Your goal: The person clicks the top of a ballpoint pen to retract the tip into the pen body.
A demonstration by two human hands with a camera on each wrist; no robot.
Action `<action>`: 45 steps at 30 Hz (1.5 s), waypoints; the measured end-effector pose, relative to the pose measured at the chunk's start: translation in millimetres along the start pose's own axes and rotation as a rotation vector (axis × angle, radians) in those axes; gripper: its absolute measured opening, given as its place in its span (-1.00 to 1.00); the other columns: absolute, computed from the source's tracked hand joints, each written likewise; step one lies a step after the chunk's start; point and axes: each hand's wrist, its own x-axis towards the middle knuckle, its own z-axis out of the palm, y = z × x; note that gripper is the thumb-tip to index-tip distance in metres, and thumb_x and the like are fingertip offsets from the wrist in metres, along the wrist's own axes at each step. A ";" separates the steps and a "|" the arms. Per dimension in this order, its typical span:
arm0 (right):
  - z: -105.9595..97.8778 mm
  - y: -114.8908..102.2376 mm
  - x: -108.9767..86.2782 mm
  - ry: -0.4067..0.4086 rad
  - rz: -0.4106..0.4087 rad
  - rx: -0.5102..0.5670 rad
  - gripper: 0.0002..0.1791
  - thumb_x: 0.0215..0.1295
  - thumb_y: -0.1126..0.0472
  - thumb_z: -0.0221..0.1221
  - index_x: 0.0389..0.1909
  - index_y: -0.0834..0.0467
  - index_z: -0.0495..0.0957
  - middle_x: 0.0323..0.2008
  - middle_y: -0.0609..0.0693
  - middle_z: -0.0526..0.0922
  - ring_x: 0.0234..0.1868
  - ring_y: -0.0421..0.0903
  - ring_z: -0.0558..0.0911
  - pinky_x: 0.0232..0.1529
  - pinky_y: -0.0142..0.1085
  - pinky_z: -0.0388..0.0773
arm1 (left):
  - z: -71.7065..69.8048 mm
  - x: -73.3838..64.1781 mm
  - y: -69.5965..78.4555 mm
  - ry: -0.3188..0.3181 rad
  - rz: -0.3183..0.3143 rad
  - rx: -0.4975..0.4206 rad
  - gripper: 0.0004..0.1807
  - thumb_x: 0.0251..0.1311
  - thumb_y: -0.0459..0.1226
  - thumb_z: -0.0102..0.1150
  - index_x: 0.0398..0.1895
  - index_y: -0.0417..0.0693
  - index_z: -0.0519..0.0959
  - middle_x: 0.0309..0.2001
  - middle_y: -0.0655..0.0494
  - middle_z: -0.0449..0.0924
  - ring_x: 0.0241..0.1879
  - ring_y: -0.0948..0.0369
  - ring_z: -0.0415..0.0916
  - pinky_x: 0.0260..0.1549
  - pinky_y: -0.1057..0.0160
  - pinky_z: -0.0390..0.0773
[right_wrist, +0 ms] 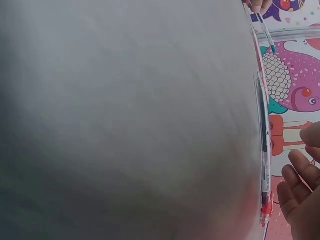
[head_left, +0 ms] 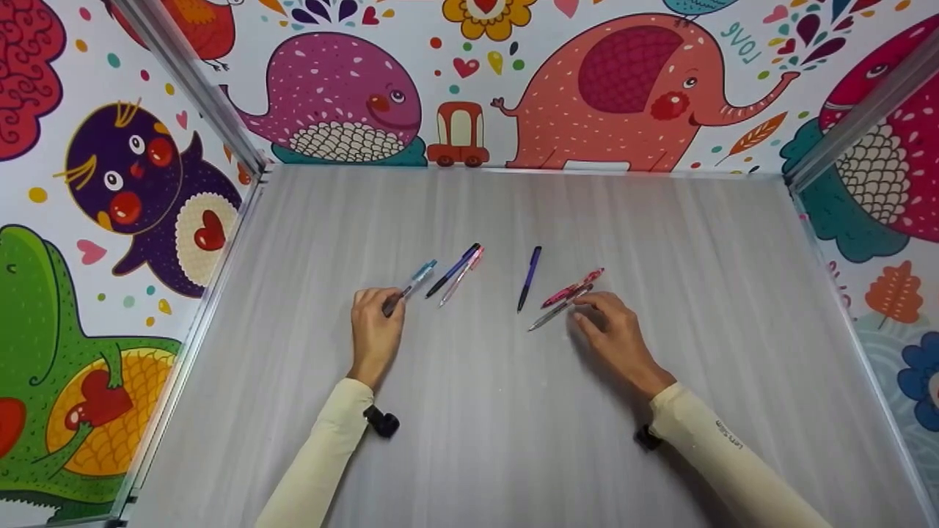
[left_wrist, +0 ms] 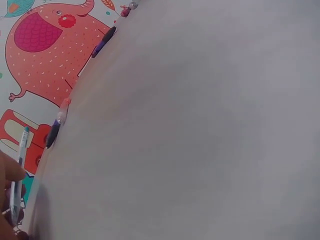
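Between its thumb and fingers, my left hand (head_left: 376, 334) pinches a clear pen with a teal end (head_left: 422, 273); in the left wrist view this pen (left_wrist: 22, 145) tilts upward from the fingers. A dark blue pen (head_left: 449, 273) and a clear pink pen (head_left: 462, 276) lie side by side just right of it. My right hand (head_left: 616, 334) is beside a clear pen with a dark core (head_left: 550, 314), fingertips near its upper end. In the right wrist view the fingers (right_wrist: 298, 182) are loosely bent, apart from the thumb, holding nothing. Alongside that pen lies a pink-red pen (head_left: 572, 288).
Another blue-purple pen (head_left: 529, 280) lies alone mid-table, between the two groups. The grey wood-grain table (head_left: 469, 411) meets cartoon-printed walls (head_left: 484, 88) at the back and sides. Metal posts (head_left: 194, 88) stand at the back corners.
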 end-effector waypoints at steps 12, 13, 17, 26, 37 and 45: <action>-0.1 13.0 4.1 -0.013 0.017 -0.063 -0.70 0.32 0.55 0.43 0.05 0.37 0.72 0.04 0.21 0.75 0.16 0.21 0.65 0.28 -0.50 0.38 | -2.6 3.6 -11.2 0.019 0.022 0.048 -0.87 0.33 -0.48 0.46 -0.10 -0.33 0.80 -0.13 -0.14 0.77 -0.03 -0.07 0.54 0.06 -0.03 0.57; -0.2 14.1 4.4 -0.010 0.018 -0.066 -0.70 0.32 0.55 0.43 0.05 0.37 0.72 0.04 0.21 0.75 0.16 0.22 0.65 0.27 -0.50 0.38 | -2.6 4.0 -12.2 0.024 0.027 0.056 -0.87 0.32 -0.48 0.47 -0.10 -0.34 0.80 -0.13 -0.16 0.78 -0.03 -0.08 0.55 0.05 -0.05 0.55; -1.0 18.5 4.6 -0.001 0.023 -0.068 -0.69 0.31 0.56 0.43 0.05 0.38 0.72 0.05 0.22 0.74 0.16 0.22 0.64 0.26 -0.52 0.38 | -2.9 6.0 -14.4 0.041 0.039 0.083 -0.87 0.30 -0.49 0.47 -0.12 -0.37 0.80 -0.15 -0.19 0.78 -0.04 -0.12 0.55 0.05 -0.09 0.51; -2.1 27.4 6.8 0.019 0.049 -0.057 -0.70 0.33 0.54 0.42 0.06 0.37 0.73 0.05 0.21 0.76 0.14 0.19 0.65 0.22 -0.55 0.39 | -3.3 8.3 -13.6 0.034 0.033 0.120 -0.87 0.30 -0.50 0.45 -0.12 -0.38 0.80 -0.12 -0.20 0.75 0.03 -0.16 0.52 0.11 -0.11 0.46; -7.3 36.4 11.7 0.047 0.082 -0.059 -0.73 0.32 0.54 0.44 0.02 0.39 0.72 0.05 0.25 0.74 0.14 0.20 0.63 0.23 -0.54 0.36 | 4.5 -0.9 12.5 0.057 0.146 0.156 -0.82 0.31 -0.44 0.49 -0.06 -0.30 0.79 -0.04 -0.12 0.66 0.08 -0.11 0.49 0.05 -0.14 0.45; -5.9 41.1 11.8 0.065 0.047 -0.072 -0.70 0.29 0.57 0.43 0.03 0.38 0.73 0.07 0.25 0.73 0.18 0.23 0.59 0.29 -0.49 0.32 | 32.2 -22.0 43.6 0.012 0.339 0.119 -0.79 0.23 -0.40 0.57 -0.11 -0.24 0.78 -0.10 -0.04 0.71 0.01 -0.04 0.55 0.01 -0.12 0.50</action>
